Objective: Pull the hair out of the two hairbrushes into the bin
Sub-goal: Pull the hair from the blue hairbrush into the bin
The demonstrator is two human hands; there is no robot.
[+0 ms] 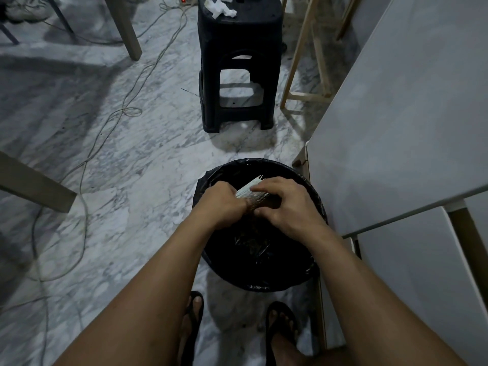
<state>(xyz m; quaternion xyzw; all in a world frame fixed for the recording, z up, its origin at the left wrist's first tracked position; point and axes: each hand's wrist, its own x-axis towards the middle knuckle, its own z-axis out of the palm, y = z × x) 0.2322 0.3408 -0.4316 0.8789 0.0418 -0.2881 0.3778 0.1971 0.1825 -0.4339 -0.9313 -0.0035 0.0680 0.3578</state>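
The person appears to be midway through clearing one hairbrush (249, 192), held directly above the open bin (303, 276) lined with a black bag. The left hand (220, 204) is curled closed around one end of the brush, steadying it. The right hand (284, 203) lies over the bristle face, fingers bent and seemingly pinching at the hair there, though the grip itself is hidden. Next, the loosened hair likely needs tugging free and dropping straight down. A second brush is not visible.

bin (314, 196): glossy black plastic liner | floor (132, 159): polished marble
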